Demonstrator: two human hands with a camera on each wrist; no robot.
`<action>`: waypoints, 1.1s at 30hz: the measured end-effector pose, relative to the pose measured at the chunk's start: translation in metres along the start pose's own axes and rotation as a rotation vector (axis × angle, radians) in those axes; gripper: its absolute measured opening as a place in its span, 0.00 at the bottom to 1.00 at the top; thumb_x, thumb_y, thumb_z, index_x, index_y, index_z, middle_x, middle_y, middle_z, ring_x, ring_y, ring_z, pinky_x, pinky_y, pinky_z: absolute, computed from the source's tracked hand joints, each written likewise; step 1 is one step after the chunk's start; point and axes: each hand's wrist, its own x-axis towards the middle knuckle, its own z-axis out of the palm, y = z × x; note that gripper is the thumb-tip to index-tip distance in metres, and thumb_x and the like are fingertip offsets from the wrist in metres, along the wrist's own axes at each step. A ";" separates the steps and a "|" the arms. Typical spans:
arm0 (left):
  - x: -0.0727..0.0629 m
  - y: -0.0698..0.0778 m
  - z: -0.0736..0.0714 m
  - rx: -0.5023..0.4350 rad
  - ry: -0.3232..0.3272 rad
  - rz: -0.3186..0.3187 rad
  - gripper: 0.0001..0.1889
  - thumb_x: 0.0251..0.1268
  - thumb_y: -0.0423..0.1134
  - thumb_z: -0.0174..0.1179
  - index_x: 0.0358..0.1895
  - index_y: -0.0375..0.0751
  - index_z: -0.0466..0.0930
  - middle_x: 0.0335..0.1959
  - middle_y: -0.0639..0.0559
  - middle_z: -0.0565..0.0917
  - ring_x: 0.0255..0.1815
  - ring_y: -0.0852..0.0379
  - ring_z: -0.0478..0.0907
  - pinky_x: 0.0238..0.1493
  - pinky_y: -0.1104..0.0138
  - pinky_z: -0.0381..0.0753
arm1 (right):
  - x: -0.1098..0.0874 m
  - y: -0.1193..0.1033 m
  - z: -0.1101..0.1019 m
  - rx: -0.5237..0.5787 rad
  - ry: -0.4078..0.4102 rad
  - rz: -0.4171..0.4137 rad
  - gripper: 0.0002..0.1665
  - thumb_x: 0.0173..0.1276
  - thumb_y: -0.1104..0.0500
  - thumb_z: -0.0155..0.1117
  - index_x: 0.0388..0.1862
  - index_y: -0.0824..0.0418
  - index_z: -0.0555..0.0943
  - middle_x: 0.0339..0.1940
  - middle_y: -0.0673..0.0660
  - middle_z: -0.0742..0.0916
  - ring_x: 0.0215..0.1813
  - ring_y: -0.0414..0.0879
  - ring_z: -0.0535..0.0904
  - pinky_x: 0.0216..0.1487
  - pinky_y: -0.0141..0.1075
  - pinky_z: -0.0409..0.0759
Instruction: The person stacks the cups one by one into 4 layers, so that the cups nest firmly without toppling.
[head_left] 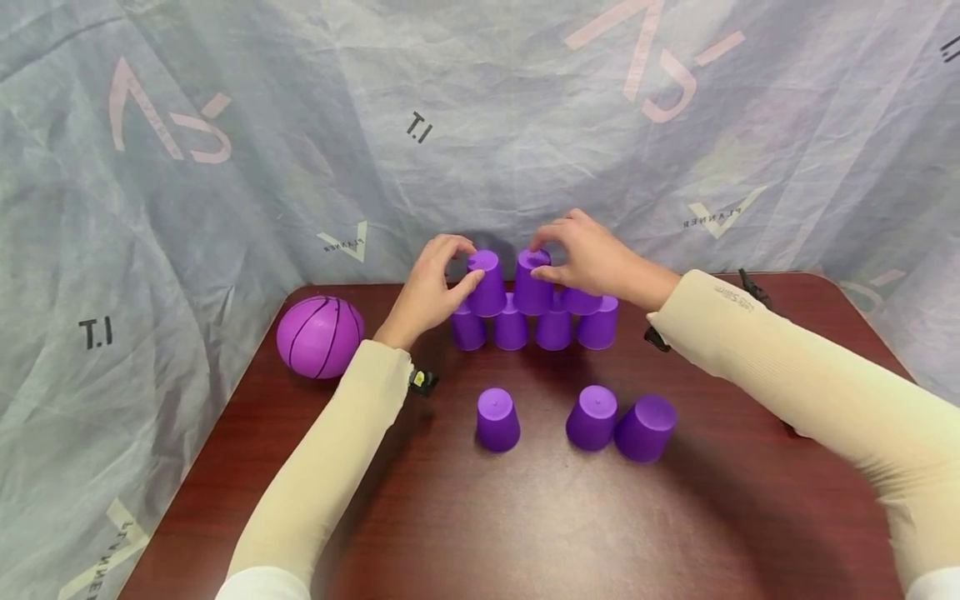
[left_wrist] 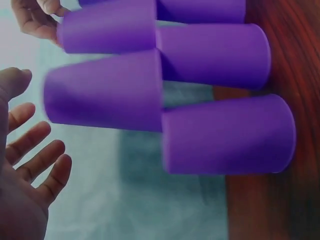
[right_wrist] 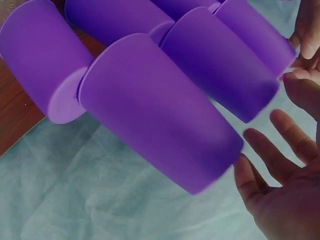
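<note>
Several purple cups stand upside down in a bottom row [head_left: 511, 327] near the table's back edge. Three more form a second tier: the left upper cup [head_left: 487, 287], the middle upper cup [head_left: 531, 292] and the right upper cup [head_left: 581, 302]. My left hand [head_left: 431, 287] curves loosely about the left upper cup's top; in the left wrist view its spread fingers [left_wrist: 42, 160] stand apart from that cup [left_wrist: 105, 92]. At the middle upper cup's closed end, my right hand [head_left: 592, 258] has thumb and fingertips close to it. The right wrist view shows its fingers [right_wrist: 280, 155] spread and relaxed.
Nearer me, three upside-down cups stand on the brown table [head_left: 525, 533]: a left one [head_left: 498, 425], a middle one [head_left: 592, 421] and a right one [head_left: 646, 432]. A purple ball [head_left: 321, 337] with black lines lies at the back left. Grey sheeting [head_left: 450, 100] hangs behind.
</note>
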 end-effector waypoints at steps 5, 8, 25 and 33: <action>-0.018 0.023 -0.013 -0.016 0.005 0.121 0.15 0.61 0.42 0.64 0.46 0.38 0.77 0.49 0.51 0.76 0.50 0.54 0.69 0.50 0.63 0.69 | -0.034 -0.006 -0.004 0.017 0.134 -0.168 0.14 0.54 0.56 0.74 0.38 0.59 0.82 0.39 0.54 0.84 0.44 0.52 0.70 0.45 0.46 0.70; -0.039 0.040 -0.017 -0.013 -0.085 0.175 0.14 0.60 0.42 0.64 0.44 0.38 0.78 0.50 0.50 0.76 0.53 0.54 0.69 0.56 0.63 0.67 | -0.063 -0.010 0.000 0.049 0.121 -0.272 0.14 0.53 0.57 0.75 0.36 0.59 0.81 0.37 0.52 0.83 0.44 0.50 0.72 0.46 0.44 0.70; -0.122 0.052 0.008 -0.049 -0.413 0.176 0.13 0.57 0.47 0.67 0.42 0.49 0.76 0.54 0.58 0.75 0.55 0.64 0.67 0.55 0.70 0.68 | -0.153 -0.014 0.046 0.115 -0.084 -0.279 0.15 0.54 0.54 0.74 0.38 0.52 0.79 0.40 0.42 0.80 0.45 0.38 0.71 0.41 0.35 0.75; -0.123 0.052 0.010 -0.029 -0.368 0.184 0.12 0.58 0.42 0.67 0.42 0.48 0.74 0.49 0.58 0.75 0.52 0.63 0.69 0.54 0.69 0.69 | -0.148 -0.013 0.045 0.107 -0.031 -0.308 0.15 0.53 0.56 0.75 0.38 0.53 0.79 0.40 0.42 0.80 0.45 0.38 0.71 0.43 0.34 0.74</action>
